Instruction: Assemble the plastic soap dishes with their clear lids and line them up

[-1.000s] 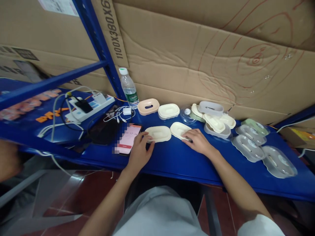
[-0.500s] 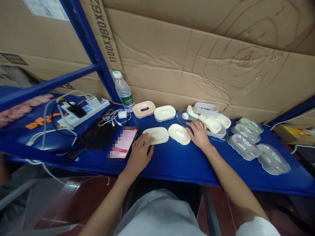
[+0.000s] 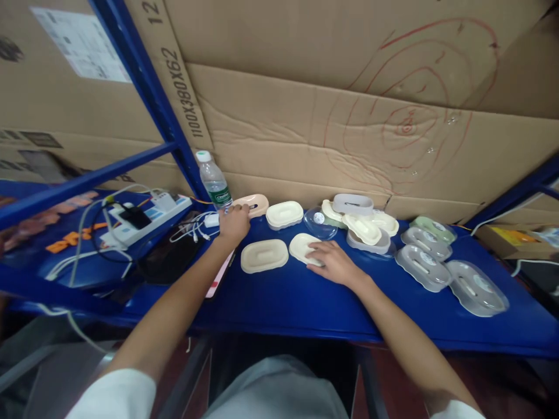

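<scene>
My left hand [image 3: 234,226] reaches over the left end of a peach oval soap dish [image 3: 257,203] with a slot in its middle, fingers apart; whether they touch it is unclear. My right hand [image 3: 334,262] lies with spread fingers over the right part of a small cream oval piece [image 3: 301,247]. Left of that piece rests a larger cream oval tray [image 3: 264,255] with a raised centre. Behind them sits a cream-topped oval dish [image 3: 285,214]. A phone [image 3: 220,276] lies partly beneath my left forearm.
A water bottle [image 3: 215,180] stands behind my left hand beside white charging cables [image 3: 196,227]. Grey and cream dishes [image 3: 362,224] are piled by a clear lid [image 3: 321,224]. Several lidded dishes [image 3: 421,267] stand to the right. Cardboard [image 3: 271,116] backs the blue table [image 3: 305,314].
My left hand has left the larger cream tray and moved up and left to the peach dish. My right hand has moved onto the smaller cream piece. The view has shifted slightly.
</scene>
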{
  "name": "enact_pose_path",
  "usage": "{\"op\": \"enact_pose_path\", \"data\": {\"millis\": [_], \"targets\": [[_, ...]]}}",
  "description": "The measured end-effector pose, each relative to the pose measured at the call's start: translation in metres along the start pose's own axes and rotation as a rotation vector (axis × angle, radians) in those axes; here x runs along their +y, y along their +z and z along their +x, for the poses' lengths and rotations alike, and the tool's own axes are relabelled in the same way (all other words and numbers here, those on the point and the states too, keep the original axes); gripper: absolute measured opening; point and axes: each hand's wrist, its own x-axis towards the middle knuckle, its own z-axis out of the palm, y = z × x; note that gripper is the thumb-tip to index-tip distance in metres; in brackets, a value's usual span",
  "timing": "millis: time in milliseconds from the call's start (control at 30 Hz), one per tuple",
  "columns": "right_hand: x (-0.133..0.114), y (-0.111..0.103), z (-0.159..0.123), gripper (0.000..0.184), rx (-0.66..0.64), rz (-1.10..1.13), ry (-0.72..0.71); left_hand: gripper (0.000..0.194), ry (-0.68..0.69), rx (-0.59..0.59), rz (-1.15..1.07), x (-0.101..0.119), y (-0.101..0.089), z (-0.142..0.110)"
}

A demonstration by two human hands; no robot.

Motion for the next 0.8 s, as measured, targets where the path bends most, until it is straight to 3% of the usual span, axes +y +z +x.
{"op": "enact_pose_path", "data": {"millis": [67,167,300,400,567,667,800], "targets": [[0.002,-0.007,-0.004,0.02,-0.008,0.021,-0.004,0.021,0.008,0.019,-0.008,0.005,-0.005,-0.014],[-0.002,-0.022,-0.009,0.019,-0.013,0.115,-0.051,0.024,0.124,0.012,-0.055,0.02,-0.011,-0.055],[-0.015,-0.048,-0.009,0.027,0.219,0.156,-0.054,0.02,0.394,-0.097,-0.163,0.058,-0.004,-0.109],[-0.019,-0.057,-0.008,0.032,0.324,0.106,-0.006,0.02,0.558,-0.158,-0.241,0.085,0.008,-0.121],[-0.008,-0.041,-0.009,0.053,0.001,0.067,0.024,0.03,0.687,-0.192,-0.312,0.099,0.021,-0.105],[-0.005,-0.034,-0.01,0.069,-0.093,0.053,0.012,0.031,0.692,-0.193,-0.325,0.094,0.023,-0.103],[-0.013,-0.04,-0.013,0.052,-0.154,-0.028,0.031,0.028,0.69,-0.197,-0.352,0.091,0.027,-0.11]]}}
